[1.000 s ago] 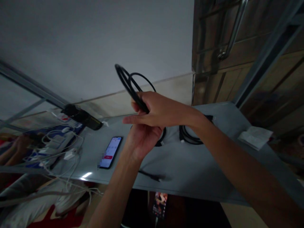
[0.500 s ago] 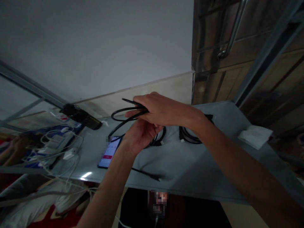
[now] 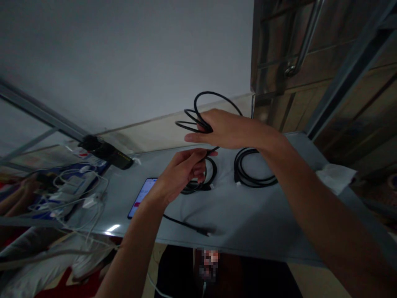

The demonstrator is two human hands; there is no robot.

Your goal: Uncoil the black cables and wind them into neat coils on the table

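Note:
My right hand (image 3: pixel 221 129) is closed around loose loops of a black cable (image 3: pixel 214 92), held above the table. Just below and to the left, my left hand (image 3: pixel 187 167) pinches a stretch of the same cable between thumb and fingers. Beneath the hands lies a coiled black cable (image 3: pixel 213 176) with a pale connector end. A second coiled black cable (image 3: pixel 242 176) rests to the right, partly behind my right forearm. Near the front edge a black cable end with a plug (image 3: pixel 201 230) lies on the tabletop, its other part hidden by my left forearm.
A lit smartphone (image 3: pixel 143 194) lies left on the grey table (image 3: pixel 248 219). Beyond it stand a black cylindrical object (image 3: pixel 107 153) and tangled white cords with adapters (image 3: pixel 74 190). White tissue (image 3: pixel 336 178) sits right. Another person's hand (image 3: pixel 26 190) shows far left.
My right hand has moved up and to the right with the cable loops, away from my left hand. My left hand has shifted slightly, and the coil below shows more.

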